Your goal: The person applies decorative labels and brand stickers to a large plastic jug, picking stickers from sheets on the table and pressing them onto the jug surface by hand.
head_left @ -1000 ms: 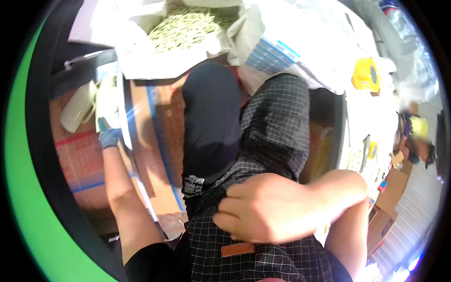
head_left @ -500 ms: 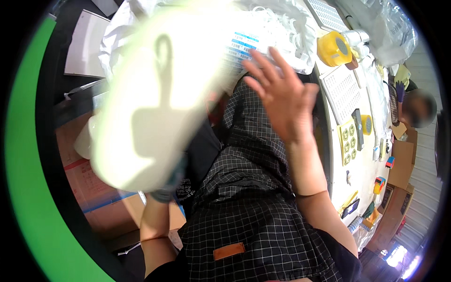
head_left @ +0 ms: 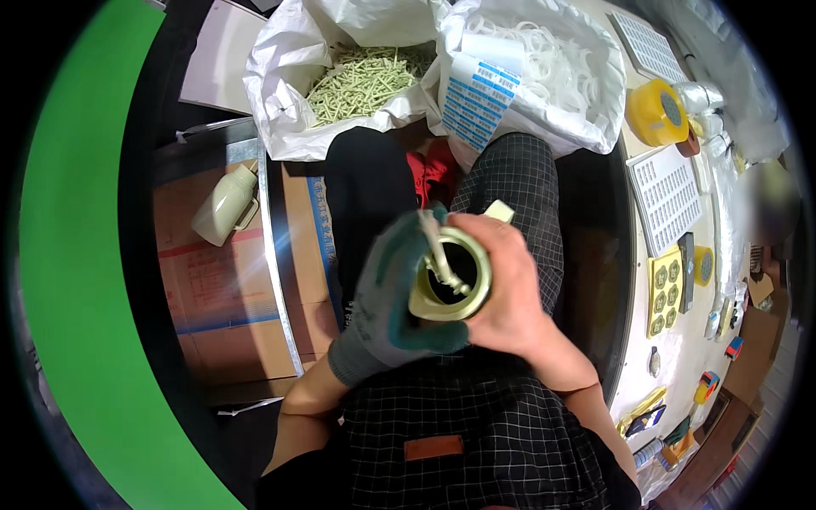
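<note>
- The person sits and looks down at a lap in checked cloth (head_left: 476, 425).
- The two hands are close together, just above the lap.
- The left hand (head_left: 393, 293) wears a grey-green glove. It wraps around the side of a pale green jug (head_left: 450, 285).
- The right hand (head_left: 510, 289) is bare. It grips the other side of the jug, so both hands are clamped on it.
- The jug's round mouth faces up at the camera. It looks dark inside.
- A thin white strip (head_left: 435, 246) sticks out of the jug's mouth, by the left thumb.
- A small pale piece (head_left: 500, 211) shows just past the right fingers. I cannot tell what it is.
- To the left, a second pale green jug (head_left: 223, 206) lies on a brown cardboard box (head_left: 217, 289).
- A metal bar (head_left: 276, 272) runs across the box.
- Further off, a white bag (head_left: 280, 76) holds lots of thin green sticks (head_left: 361, 78).
- Beside it, another white bag (head_left: 586, 93) holds white strips (head_left: 544, 59).
- A sheet of blue and white stickers (head_left: 474, 98) leans on that bag.
- To the right is the worktop (head_left: 680, 340). A yellow roll of tape (head_left: 656, 110) and white sheets (head_left: 667, 195) lie on it.
</note>
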A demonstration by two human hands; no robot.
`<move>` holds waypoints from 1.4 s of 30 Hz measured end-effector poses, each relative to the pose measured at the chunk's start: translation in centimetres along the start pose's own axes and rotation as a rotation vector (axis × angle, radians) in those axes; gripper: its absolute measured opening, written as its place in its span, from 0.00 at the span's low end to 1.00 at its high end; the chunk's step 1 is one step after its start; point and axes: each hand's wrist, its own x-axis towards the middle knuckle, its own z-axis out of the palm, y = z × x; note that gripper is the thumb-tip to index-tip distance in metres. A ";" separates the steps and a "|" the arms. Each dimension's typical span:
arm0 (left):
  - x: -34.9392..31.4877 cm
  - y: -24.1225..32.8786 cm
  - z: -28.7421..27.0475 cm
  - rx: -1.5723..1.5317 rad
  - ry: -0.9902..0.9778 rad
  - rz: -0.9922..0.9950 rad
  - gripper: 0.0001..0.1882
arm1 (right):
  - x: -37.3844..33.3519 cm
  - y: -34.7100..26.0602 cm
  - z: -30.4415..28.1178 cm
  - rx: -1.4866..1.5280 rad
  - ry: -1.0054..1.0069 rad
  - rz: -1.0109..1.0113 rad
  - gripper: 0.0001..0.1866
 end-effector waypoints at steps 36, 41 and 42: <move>12.6 -9.1 -5.4 0.483 0.544 0.230 0.59 | 19.5 5.2 4.7 0.089 0.320 -0.475 0.44; 13.1 -13.3 -3.5 0.196 0.540 0.292 0.58 | 15.9 7.5 2.3 -0.001 0.117 -0.397 0.46; 13.7 -14.3 -3.5 0.178 0.581 0.246 0.57 | 14.4 8.0 1.3 0.013 0.094 -0.308 0.44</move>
